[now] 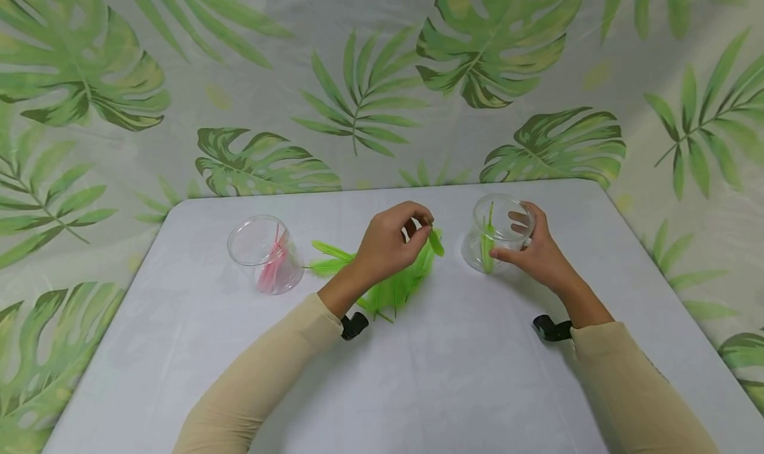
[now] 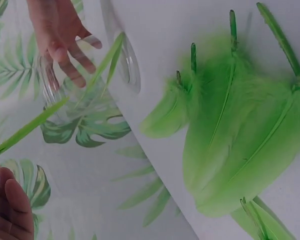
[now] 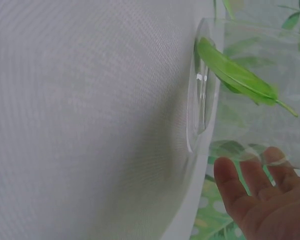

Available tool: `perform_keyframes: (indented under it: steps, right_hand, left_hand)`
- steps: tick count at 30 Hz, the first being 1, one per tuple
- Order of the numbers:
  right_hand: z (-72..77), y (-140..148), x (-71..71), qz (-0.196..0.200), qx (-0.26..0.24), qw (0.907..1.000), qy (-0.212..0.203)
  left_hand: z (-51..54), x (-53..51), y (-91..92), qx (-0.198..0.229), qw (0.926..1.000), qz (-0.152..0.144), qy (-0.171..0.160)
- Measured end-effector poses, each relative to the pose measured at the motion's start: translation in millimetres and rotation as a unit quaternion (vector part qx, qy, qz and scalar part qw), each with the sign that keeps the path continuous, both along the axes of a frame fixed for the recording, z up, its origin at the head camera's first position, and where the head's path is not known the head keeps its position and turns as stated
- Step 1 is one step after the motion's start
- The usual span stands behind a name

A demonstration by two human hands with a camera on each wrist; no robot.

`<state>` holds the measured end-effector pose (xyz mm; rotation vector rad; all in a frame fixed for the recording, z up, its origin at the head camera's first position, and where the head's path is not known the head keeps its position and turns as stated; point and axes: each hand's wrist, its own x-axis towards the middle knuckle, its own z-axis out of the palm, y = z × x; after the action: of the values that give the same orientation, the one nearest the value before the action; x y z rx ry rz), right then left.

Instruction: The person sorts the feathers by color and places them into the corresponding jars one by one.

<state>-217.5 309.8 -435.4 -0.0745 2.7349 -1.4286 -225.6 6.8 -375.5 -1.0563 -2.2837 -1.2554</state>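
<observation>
My left hand [image 1: 396,240] pinches a green feather [image 1: 437,243] by one end, above a pile of green feathers [image 1: 390,291]. In the left wrist view, that feather [image 2: 30,129] points from the left fingers toward the glass jar. My right hand [image 1: 537,248] grips the side of the clear jar [image 1: 468,250] with thumb and fingers spread around it. Green feathers [image 1: 487,245] stand inside this jar; one feather [image 3: 240,77] leans in it in the right wrist view, where the right fingers [image 3: 255,182] lie along the glass.
Another clear jar [image 1: 240,247] holding pink feathers [image 1: 273,263] stands on the left side of the white table [image 1: 453,374]. Some green feathers [image 1: 328,265] spread from the pile toward it. A leaf-patterned cloth [image 1: 382,162] hangs behind the table.
</observation>
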Motion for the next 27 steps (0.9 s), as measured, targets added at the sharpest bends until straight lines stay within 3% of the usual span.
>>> perform_keyframes:
  steps: [11,18,27]
  right_hand:
    - [2.4,-1.0,-0.9,0.003,-0.002,1.0000,-0.006]
    - [2.8,-1.6,-0.6,0.003,-0.003,1.0000,-0.006]
    - [1.3,-0.4,0.1,0.002,-0.004,0.9999,-0.010]
  left_hand:
    - [6.3,-11.8,-9.1,0.054,0.9923,0.030,-0.108]
    - [13.1,-24.9,-10.5,0.094,0.9783,0.061,-0.174]
    - [28.3,-38.6,-0.7,0.135,0.9633,0.058,-0.224]
